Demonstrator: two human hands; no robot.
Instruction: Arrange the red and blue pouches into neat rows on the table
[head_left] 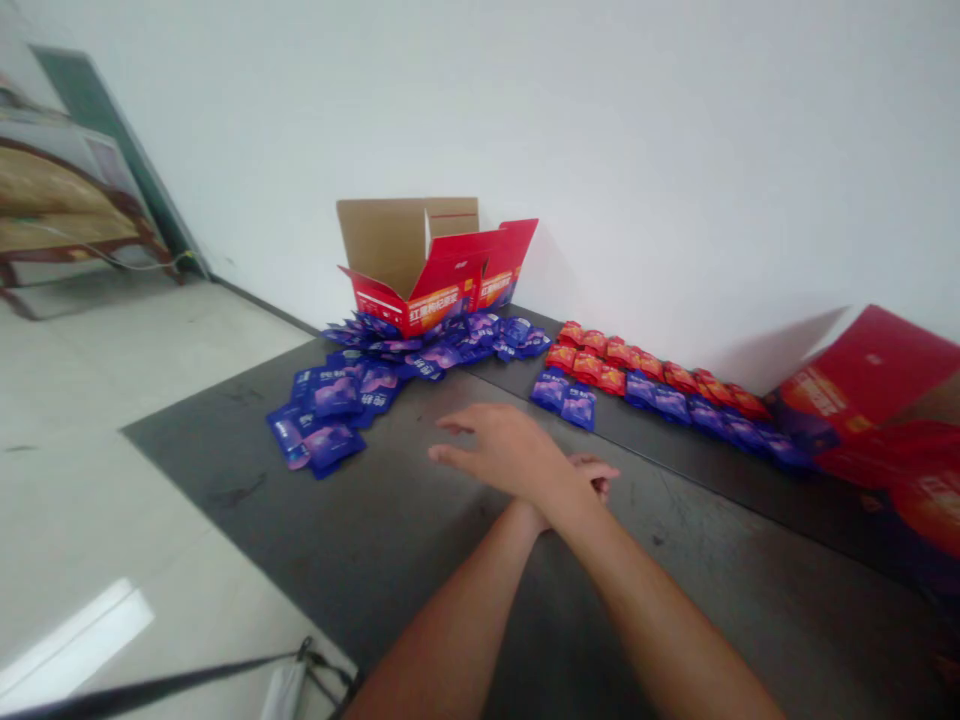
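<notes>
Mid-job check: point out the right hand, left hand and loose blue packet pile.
Right hand (511, 445), head view: back of the hand.
Left hand (595, 470), head view: visible fingers.
Loose blue packet pile (377, 379), head view: packet near its middle.

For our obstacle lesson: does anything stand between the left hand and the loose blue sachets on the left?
Yes: the right hand, its forearm crossed over the left arm, lies between the left hand and the loose blue sachets.

Your wide, dark grey bench (390, 530) looks smooth and dull. Your flat, square blue-purple packets (335, 394) look like shiny plastic. Your open red boxes (444, 304) look like card, and the pale floor (75, 450) is glossy.
</notes>
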